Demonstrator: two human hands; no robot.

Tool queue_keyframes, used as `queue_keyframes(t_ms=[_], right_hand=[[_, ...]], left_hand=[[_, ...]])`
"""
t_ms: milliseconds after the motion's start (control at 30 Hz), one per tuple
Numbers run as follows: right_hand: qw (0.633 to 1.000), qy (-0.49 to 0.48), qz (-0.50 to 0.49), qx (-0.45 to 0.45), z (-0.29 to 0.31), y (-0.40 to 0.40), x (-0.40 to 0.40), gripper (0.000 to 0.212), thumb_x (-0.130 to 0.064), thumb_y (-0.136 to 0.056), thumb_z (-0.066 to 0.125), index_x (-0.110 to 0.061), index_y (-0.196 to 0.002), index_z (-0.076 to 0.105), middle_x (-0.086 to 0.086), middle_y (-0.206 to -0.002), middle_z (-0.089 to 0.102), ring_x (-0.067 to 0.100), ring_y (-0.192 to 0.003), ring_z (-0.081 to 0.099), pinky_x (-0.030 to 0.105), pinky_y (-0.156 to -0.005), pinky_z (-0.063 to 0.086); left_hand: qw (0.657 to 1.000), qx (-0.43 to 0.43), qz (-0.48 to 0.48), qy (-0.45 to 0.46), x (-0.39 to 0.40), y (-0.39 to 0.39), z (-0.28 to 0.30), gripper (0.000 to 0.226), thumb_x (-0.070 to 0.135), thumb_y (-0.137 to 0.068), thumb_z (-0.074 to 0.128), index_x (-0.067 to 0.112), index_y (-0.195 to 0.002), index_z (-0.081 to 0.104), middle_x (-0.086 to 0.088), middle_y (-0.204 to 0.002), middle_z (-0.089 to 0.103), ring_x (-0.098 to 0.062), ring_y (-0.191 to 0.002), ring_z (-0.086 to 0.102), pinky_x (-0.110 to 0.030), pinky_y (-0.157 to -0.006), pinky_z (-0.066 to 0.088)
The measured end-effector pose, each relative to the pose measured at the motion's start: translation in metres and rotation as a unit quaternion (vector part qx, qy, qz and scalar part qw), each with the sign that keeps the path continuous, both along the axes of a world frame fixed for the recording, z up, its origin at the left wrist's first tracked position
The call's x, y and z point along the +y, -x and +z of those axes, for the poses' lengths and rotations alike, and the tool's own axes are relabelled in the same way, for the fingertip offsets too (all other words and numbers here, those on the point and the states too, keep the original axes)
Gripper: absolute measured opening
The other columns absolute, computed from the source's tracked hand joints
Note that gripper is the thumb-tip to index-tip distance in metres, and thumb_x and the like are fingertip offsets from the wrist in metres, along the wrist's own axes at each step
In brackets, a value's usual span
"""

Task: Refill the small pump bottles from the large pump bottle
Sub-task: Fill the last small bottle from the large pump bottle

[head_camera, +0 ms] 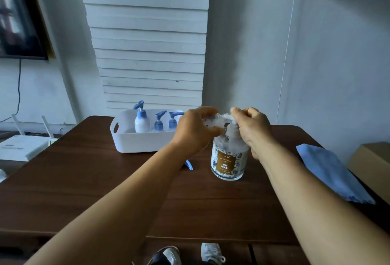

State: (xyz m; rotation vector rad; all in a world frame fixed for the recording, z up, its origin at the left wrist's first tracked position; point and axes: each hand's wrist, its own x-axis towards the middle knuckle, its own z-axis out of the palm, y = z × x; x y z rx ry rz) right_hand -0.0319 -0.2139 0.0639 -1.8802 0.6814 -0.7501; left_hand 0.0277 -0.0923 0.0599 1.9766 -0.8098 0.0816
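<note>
From the head camera, a large clear pump bottle point(229, 157) with a brown label stands upright on the dark wooden table point(105, 180), a little right of centre. Both hands meet above it. The right hand point(252, 129) has its fingers curled over the white pump head, thumb and forefinger pinching near the nozzle. The left hand point(194, 129) curls around a small white bottle point(209, 120) held tilted just beside the nozzle; most of that bottle is hidden by the fingers, so whether it touches the nozzle cannot be told.

Behind the left hand sits a white plastic basket point(135, 140) with a cut-out handle. In it stand three small pump bottles point(141, 120) with blue pump tops; the leftmost rises higher than the other two. A blue pump top point(189, 164) lies on the table between the basket and the large bottle, partly hidden by the left forearm. A folded blue cloth point(331, 171) lies at the table's right edge.
</note>
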Motion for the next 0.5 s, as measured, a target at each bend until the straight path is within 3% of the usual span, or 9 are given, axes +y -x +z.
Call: queue_keyframes(t_ms=[267,400,500], right_hand=[[0.999,0.016,0.027,0.017,0.014,0.002,-0.010,0.030,-0.040,-0.091,0.056,-0.013,-0.077,0.055,-0.002,-0.073,0.057,0.009,-0.068,0.050,0.023,-0.054,0.038],[1.000,-0.008,0.010,0.012,0.002,-0.002,-0.004,0.031,-0.040,-0.091,0.056,-0.016,-0.070,0.051,-0.002,-0.069,0.055,0.009,-0.063,0.048,0.024,-0.052,0.035],[0.999,0.024,0.018,0.016,0.019,-0.001,-0.006,0.031,-0.037,-0.091,0.056,-0.016,-0.069,0.050,-0.002,-0.069,0.054,0.008,-0.064,0.048,0.023,-0.053,0.036]], left_hand=[[1.000,-0.024,-0.002,-0.002,-0.003,-0.003,0.008,0.047,0.022,-0.074,0.077,0.023,-0.119,0.062,0.014,-0.100,0.063,-0.005,-0.092,0.058,-0.013,-0.078,0.037],[1.000,-0.012,0.002,-0.010,-0.001,-0.003,0.000,0.048,0.022,-0.074,0.077,0.022,-0.120,0.061,0.013,-0.103,0.064,-0.003,-0.088,0.055,-0.007,-0.068,0.035],[1.000,-0.016,0.000,0.003,0.000,-0.003,0.007,0.047,0.022,-0.074,0.077,0.022,-0.118,0.062,0.011,-0.104,0.065,-0.006,-0.090,0.058,-0.014,-0.077,0.039]])
